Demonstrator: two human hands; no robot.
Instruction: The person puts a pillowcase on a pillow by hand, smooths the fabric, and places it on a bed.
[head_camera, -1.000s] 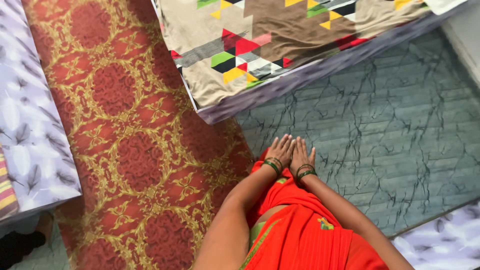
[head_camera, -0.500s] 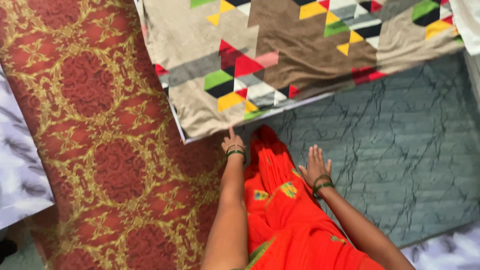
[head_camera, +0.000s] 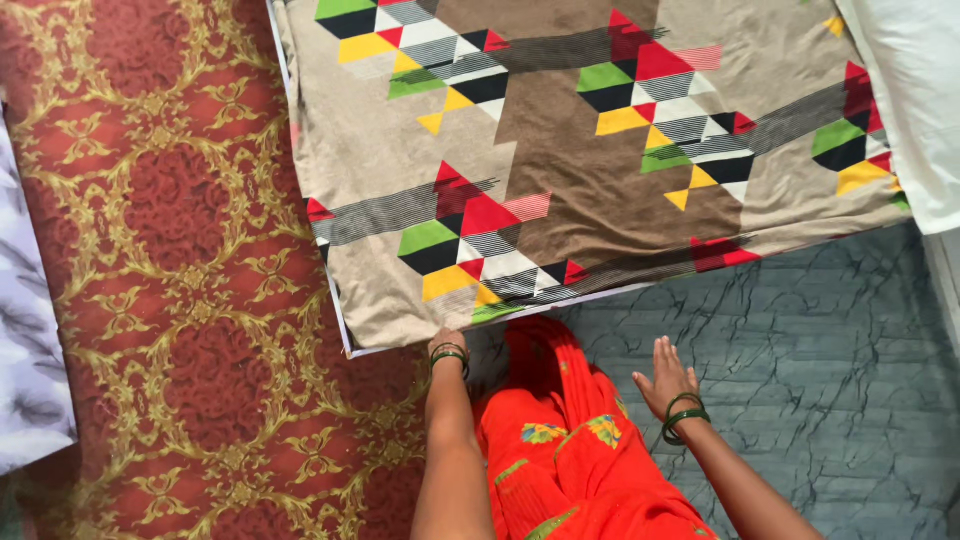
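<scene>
A mattress covered by a beige and brown sheet (head_camera: 560, 190) with coloured triangles fills the upper part of the view. My left hand (head_camera: 447, 345) reaches under the sheet's near edge close to its left corner; the fingers are hidden beneath it, so I cannot tell whether they grip. My right hand (head_camera: 664, 378) hovers open, fingers spread, over the grey-green patterned floor (head_camera: 800, 350), a little short of the mattress edge. Both wrists wear green bangles. Orange fabric of my clothing (head_camera: 560, 440) lies between my arms.
A red carpet with gold scrollwork (head_camera: 170, 300) covers the floor on the left. A white-grey patterned cloth (head_camera: 25, 370) lies at the far left edge. A white cloth or pillow (head_camera: 915, 100) sits at the upper right.
My hands, together on the floor a second ago, have parted. The left went forward to the mattress edge and the right moved out to the right. The view came closer to the mattress.
</scene>
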